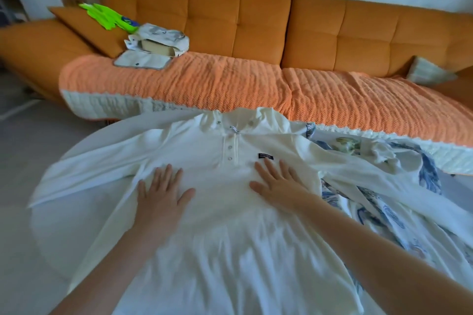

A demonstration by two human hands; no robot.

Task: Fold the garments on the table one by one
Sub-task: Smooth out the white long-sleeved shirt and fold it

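A white long-sleeved polo shirt [220, 212] lies face up and spread out on the round white table [58, 233], collar toward the sofa, with a small dark label on its chest. My left hand [161, 192] rests flat on the shirt's chest left of the button placket, fingers spread. On the other side of the placket my right hand [277, 184] presses flat just below the label. Neither hand holds anything. The right sleeve stretches out over a blue-patterned white garment [378, 212] that lies crumpled at the right of the table.
An orange sofa [256, 25] with an orange quilted cover [204, 82] runs behind the table. On its left part lie folded pale garments [156, 46] and a bright green item [107, 16]. Grey floor shows at the left.
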